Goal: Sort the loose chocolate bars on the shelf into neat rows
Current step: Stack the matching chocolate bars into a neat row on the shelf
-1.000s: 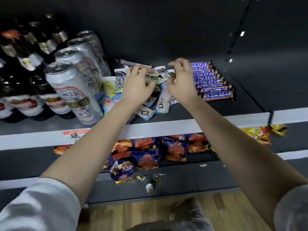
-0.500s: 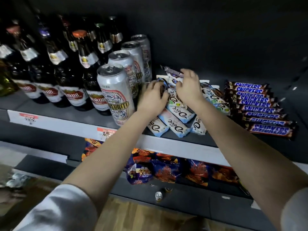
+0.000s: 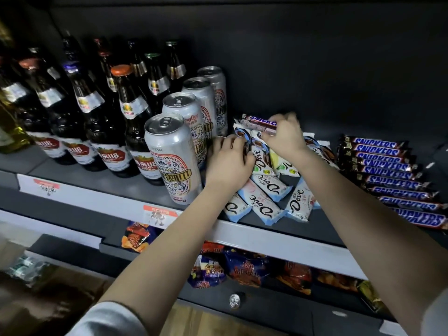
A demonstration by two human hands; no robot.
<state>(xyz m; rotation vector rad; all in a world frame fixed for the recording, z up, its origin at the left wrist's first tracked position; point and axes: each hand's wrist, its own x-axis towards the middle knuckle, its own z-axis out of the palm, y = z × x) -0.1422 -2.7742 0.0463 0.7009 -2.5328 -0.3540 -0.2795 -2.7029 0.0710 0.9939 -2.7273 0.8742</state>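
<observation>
Above glossy Dove bars point(image 3: 265, 187), right hand point(image 3: 287, 139) pinches a Snickers bar point(image 3: 259, 122); left hand point(image 3: 228, 163) grips one.

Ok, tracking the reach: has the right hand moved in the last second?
Yes. The right hand went left, away from the Snickers row, and now pinches the loose Snickers bar.

Dim light shows a dark grey back wall point(image 3: 315, 57), grey white-edged shelf point(image 3: 84, 175) and wooden floor point(image 3: 206, 321).

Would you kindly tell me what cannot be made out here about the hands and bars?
Head view only:
Right hand: motion blur hides its grip on the loose Snickers bar.
Left hand: its back hides the Dove bars beneath.
Snickers row: right edge crops the nearest bar.
</observation>
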